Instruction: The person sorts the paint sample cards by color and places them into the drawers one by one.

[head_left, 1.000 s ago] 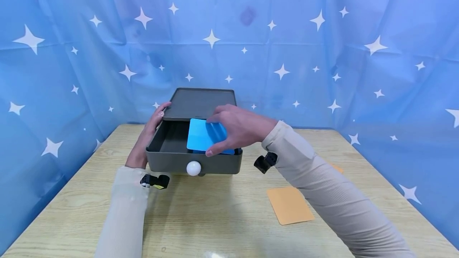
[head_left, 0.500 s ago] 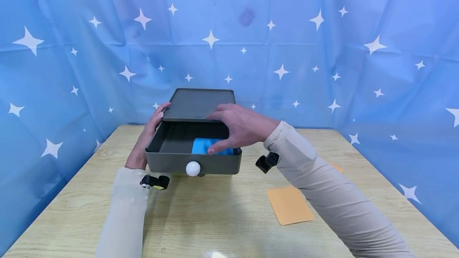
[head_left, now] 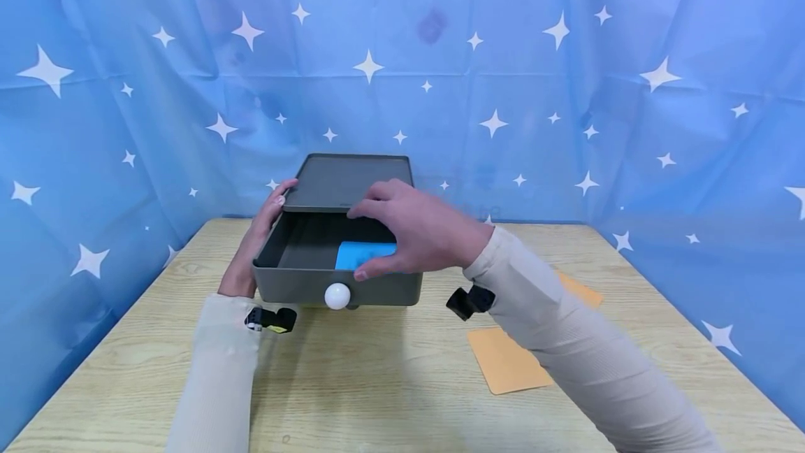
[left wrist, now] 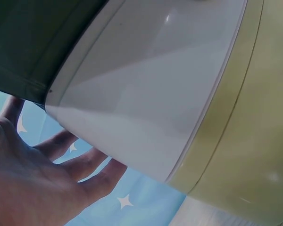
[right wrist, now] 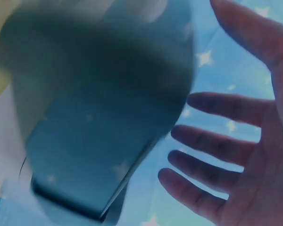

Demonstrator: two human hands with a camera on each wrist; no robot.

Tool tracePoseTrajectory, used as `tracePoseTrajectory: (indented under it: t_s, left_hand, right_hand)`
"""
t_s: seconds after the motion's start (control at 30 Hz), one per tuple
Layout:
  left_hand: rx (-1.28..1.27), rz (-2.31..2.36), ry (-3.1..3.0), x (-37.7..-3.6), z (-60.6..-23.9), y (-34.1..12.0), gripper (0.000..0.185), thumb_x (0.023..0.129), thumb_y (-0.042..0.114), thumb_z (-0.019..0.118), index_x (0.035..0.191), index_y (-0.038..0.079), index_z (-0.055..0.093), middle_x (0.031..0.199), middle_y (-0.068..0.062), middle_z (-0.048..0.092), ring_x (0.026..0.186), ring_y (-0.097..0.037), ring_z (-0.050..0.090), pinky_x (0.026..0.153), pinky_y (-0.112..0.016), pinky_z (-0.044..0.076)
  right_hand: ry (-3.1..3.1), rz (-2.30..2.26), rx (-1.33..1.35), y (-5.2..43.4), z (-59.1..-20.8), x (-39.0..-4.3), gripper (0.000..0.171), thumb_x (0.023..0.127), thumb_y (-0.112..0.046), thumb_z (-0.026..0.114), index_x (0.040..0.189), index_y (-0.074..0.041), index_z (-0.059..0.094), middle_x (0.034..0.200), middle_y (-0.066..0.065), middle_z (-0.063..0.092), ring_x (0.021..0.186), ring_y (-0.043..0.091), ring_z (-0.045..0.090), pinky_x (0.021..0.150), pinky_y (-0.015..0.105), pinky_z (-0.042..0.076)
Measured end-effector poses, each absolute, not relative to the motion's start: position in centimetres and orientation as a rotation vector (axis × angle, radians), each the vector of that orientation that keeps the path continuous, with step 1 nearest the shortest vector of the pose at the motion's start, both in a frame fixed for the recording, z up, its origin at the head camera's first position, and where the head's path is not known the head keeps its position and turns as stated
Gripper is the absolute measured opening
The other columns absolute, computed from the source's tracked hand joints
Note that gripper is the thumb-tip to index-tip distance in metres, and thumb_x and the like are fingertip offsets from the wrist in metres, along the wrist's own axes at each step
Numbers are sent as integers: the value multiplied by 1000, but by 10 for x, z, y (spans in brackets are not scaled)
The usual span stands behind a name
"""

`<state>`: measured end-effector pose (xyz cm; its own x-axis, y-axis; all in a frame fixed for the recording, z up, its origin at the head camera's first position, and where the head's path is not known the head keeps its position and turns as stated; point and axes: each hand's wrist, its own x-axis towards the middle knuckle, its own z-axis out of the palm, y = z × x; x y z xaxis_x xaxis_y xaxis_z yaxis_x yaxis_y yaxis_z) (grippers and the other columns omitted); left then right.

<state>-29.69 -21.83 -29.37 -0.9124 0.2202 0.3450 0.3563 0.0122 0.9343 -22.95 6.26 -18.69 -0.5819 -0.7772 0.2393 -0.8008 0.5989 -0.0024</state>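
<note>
A dark grey drawer [head_left: 295,286] with a round white knob [head_left: 337,296] is pulled out from under the grey top [head_left: 346,179] of a small drawer unit. Inside it, toward the right, lies a blue card [head_left: 353,254], partly covered by my right hand. That right hand [head_left: 421,228] is over the drawer's right side, thumb and fingers spread with nothing between them. My left hand [head_left: 256,243] rests along the unit's left side. In the left wrist view its fingertips [left wrist: 111,176] meet the edge of a white drawer [left wrist: 141,84], above a yellow one [left wrist: 245,117].
Two orange cards lie on the wooden table [head_left: 352,383] at the right: a nearer card [head_left: 506,362] and a farther card [head_left: 580,288], partly hidden by my right sleeve [head_left: 566,327]. A blue starry curtain [head_left: 440,54] hangs behind and at both sides.
The blue card, tilted up in my right hand a second ago, dropped flat into the drawer. Since then the right hand has shifted slightly, fingers spread. My left hand stays put.
</note>
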Motion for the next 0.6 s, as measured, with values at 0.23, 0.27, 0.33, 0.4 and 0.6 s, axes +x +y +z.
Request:
tracePoseTrajectory:
  t_s: [0.23, 0.27, 0.33, 0.4, 0.6]
  left_hand:
    - [-608, -2057, -2170, -298, -292, -217, 55, 110, 44, 21, 161, 27, 18, 170, 1, 6, 151, -25, 14, 120, -56, 20]
    - [-606, -2053, -2172, -298, -291, -217, 54, 110, 44, 21, 161, 27, 18, 170, 1, 7, 150, -25, 15, 119, -55, 22]
    - [-613, -2053, -2168, -298, -291, -217, 54, 110, 43, 21, 161, 26, 19, 170, 1, 7, 150, -24, 16, 117, -52, 24]
    - [-617, -2048, -2168, -298, -291, -218, 54, 110, 41, 21, 161, 25, 18, 170, 0, 9, 150, -23, 18, 115, -45, 27]
    - [-633, -2034, -2176, -299, -292, -218, 55, 110, 38, 20, 162, 18, 16, 168, -7, 12, 148, -22, 23, 105, -27, 35]
  right_hand:
    - [-2222, 125, 1336, 50, -200, -194, 57, 81, -51, 80, 122, -13, 67, 109, 2, 62, 99, 17, 56, 65, 27, 53]
    - [-2173, 115, 1334, 47, -204, -190, 50, 83, -47, 80, 118, -13, 67, 100, 0, 63, 89, 14, 57, 61, 24, 50]
    - [-2100, 87, 1329, 41, -215, -183, 38, 83, -38, 80, 108, -13, 66, 81, -4, 62, 69, 10, 56, 54, 21, 45]
    - [-2063, 46, 1320, 35, -228, -178, 30, 83, -32, 81, 101, -14, 63, 68, -7, 61, 55, 6, 56, 48, 19, 40]
    - [-2036, -65, 1245, 25, -265, -175, 17, 85, -23, 76, 92, -17, 63, 63, -9, 65, 49, 6, 58, 41, 19, 36]
